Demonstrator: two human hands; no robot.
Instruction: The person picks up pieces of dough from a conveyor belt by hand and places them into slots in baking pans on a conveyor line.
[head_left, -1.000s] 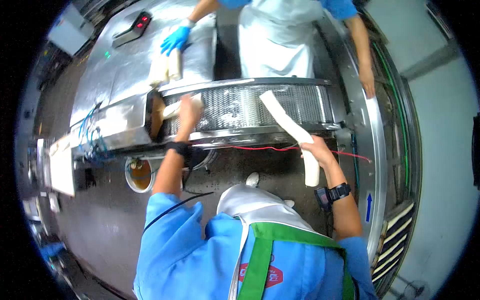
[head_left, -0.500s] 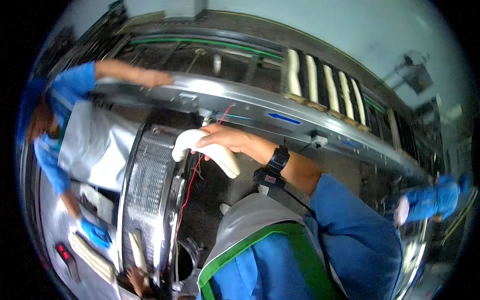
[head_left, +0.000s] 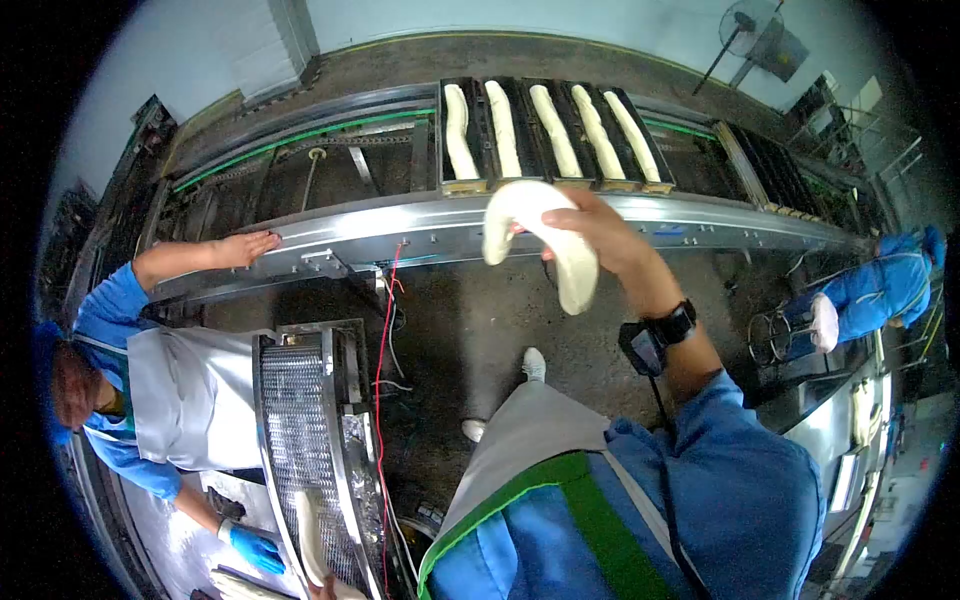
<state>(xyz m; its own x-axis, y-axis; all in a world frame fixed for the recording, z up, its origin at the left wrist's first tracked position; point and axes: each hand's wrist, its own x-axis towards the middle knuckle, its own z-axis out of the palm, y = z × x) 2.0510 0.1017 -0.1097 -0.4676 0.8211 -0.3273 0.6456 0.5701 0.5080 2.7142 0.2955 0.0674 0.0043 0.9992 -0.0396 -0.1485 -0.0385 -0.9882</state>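
My right hand [head_left: 600, 232], with a watch on the wrist, grips a thick strip of white dough [head_left: 572, 262] at its middle; both ends droop. It hangs in front of the near rail of a metal line, just below several long dark baking pans [head_left: 477, 130]. Each pan holds one long dough strip [head_left: 503, 130]. At the bottom edge, what appears to be my left hand [head_left: 326, 588] is cut off by the frame, its fingers closed on the lower end of another dough strip [head_left: 309, 535]. That strip lies on a metal mesh conveyor [head_left: 293, 420].
A co-worker [head_left: 190, 400] in a white apron stands left, one hand on the rail [head_left: 340, 222], a blue-gloved hand [head_left: 255, 548] beside the mesh conveyor. A red cable [head_left: 380, 400] hangs between conveyor and rail. Another person [head_left: 880, 285] stands far right.
My view has swung right, toward the filled pans. My right hand has carried its dough strip from beside the mesh conveyor to the rail. The co-worker's bare hand now lies along the rail.
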